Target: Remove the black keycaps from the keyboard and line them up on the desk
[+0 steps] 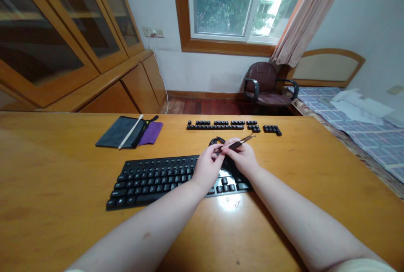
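A black keyboard (158, 181) lies on the wooden desk, its upper rows stripped to bare key stems on the left part. Above its right part both hands meet. My right hand (245, 159) is closed on a wire keycap puller (235, 145), whose dark handle slants up and whose metal prongs point to the far right. My left hand (206, 166) has its fingers pinched together beside the right fingertips, on something small and dark that I cannot make out. Loose black keycaps (217, 127) stand in rows near the desk's far edge.
On the desk's far left lie a dark grey pouch (112, 132), a pale thin stick (130, 133) and a purple cloth (152, 133). A coiled black cable (216, 140) sits behind the hands. Beyond the desk are a brown armchair (263, 80) and a bed (362, 124).
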`<state>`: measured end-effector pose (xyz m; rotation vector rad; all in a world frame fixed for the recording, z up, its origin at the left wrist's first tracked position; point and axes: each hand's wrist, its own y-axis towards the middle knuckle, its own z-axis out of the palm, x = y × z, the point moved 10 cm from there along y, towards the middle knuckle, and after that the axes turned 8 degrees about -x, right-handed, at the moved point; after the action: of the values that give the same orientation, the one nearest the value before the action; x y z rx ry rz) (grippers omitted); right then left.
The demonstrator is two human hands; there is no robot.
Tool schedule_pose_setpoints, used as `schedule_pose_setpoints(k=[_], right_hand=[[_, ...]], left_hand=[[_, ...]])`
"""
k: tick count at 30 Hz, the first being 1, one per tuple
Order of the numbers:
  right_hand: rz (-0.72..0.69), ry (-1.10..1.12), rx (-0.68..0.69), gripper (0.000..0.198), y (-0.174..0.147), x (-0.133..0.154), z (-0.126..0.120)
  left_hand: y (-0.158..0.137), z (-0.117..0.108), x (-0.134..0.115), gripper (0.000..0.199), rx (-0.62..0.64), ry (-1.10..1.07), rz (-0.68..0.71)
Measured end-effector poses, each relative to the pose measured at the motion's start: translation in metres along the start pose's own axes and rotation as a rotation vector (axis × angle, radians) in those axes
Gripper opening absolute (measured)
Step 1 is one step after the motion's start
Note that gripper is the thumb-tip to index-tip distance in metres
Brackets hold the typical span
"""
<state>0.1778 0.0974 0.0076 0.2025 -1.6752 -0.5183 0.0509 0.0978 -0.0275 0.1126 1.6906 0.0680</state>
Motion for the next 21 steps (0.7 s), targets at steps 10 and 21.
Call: schedule_pose_setpoints(k=[10,21], right_hand=[[-0.019,-0.012,0.064,0.009,-0.002,0.005,0.007],[0.004,-0.124,-0.045,0.021,-0.003,-0.005,-0.009]], left_hand=[[0.005,-0.007,0.005,0.020,-0.086,-0.260,-0.125],[0.003,-0.009,0.002,0.024,-0.084,-0.138,-0.097]])
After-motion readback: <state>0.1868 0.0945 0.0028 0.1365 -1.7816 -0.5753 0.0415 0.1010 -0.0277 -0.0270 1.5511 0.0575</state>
